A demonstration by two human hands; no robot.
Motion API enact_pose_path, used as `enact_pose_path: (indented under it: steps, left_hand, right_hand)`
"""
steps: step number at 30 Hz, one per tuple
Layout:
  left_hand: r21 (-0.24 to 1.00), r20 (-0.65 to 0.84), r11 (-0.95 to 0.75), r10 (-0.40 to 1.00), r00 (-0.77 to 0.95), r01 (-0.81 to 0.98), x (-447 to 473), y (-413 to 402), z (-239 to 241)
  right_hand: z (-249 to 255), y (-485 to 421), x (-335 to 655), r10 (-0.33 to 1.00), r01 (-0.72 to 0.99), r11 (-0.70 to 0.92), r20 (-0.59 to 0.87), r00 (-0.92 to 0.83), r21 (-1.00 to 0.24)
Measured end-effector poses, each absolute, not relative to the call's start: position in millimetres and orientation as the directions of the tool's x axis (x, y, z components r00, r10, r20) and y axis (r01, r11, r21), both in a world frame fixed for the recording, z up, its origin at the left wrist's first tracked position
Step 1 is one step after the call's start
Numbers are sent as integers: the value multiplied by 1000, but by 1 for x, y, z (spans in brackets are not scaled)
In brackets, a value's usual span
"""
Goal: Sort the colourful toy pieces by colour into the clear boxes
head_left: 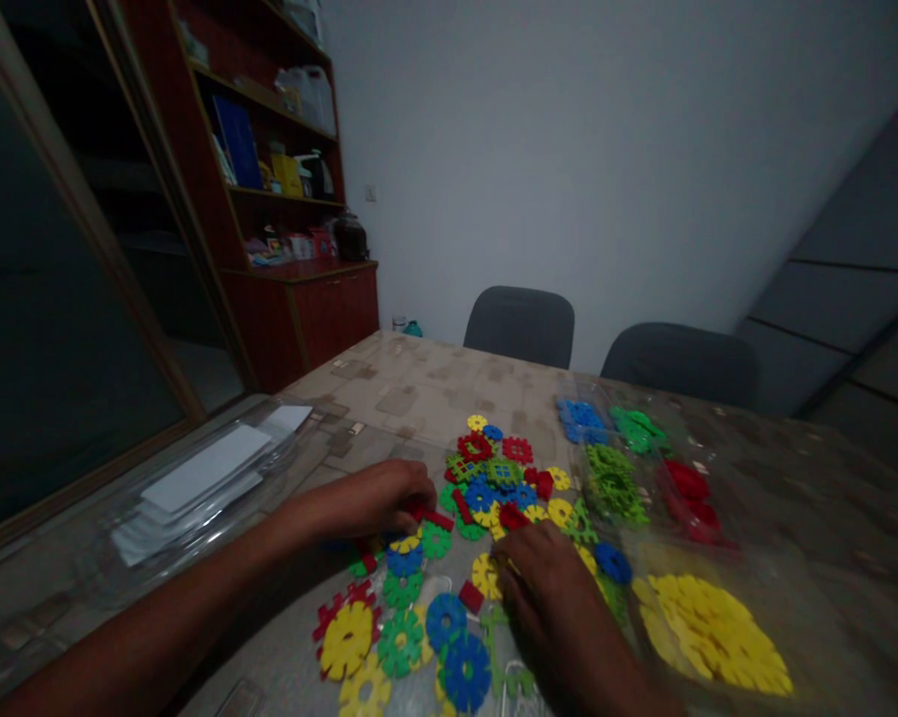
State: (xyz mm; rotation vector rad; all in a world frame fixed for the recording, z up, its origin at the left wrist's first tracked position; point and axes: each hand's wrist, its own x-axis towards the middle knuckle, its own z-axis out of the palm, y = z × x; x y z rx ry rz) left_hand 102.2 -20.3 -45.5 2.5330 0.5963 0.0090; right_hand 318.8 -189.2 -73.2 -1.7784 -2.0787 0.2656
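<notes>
A heap of flat plastic snowflake pieces [486,488] in red, blue, green and yellow lies spread on the table [419,388]. My left hand [374,498] rests at the heap's left edge, fingers curled and pinching a red piece [430,516]. My right hand [546,588] lies palm down over the pieces near the front, fingers bent onto a yellow piece [486,575]; what it holds, if anything, is hidden. More loose discs [411,647] lie between my forearms.
Clear bags of sorted pieces sit to the right: blue [579,418], green [617,478], red [692,498], yellow [710,627]. A clear plastic case with white cards [202,478] lies at left. Two grey chairs [520,324] stand behind the table, a red shelf unit [270,199] at back left.
</notes>
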Motion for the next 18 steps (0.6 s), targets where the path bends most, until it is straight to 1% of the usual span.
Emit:
enact_pose_path:
  steps: [3,5,7,10,12,15,18]
  left_hand:
    - [498,-90,-761,432,897,416,94,-15,-35]
    - [501,-63,-752,462,885,428,87,-10,-28]
    - [500,-102,-720,502,859,481,79,-5,-25]
    - [454,-252,-650,563,787,610,68,2,-28]
    - [422,-312,-625,581,752,657,64,6,-36]
    - [411,-333,-623,577,746,665,64,8,-49]
    - [412,-329,-634,567,755,655,67,10,-56]
  right_hand:
    - [-77,-186,301,974,908,225,56,-219,-354]
    - [-80,-182,293,971,927,225,-9,-239,-300]
    - [-81,-179,289,971,941,213,-50,-234,-262]
    - [-76,-179,287,969,935,214,-62,-240,-281]
    - [-71,-181,286,966,932,215,-77,-247,-292]
    - [-63,-180,283,965,940,190,-121,-232,-283]
    - [-59,-174,282,968,924,184,-102,-230,-335]
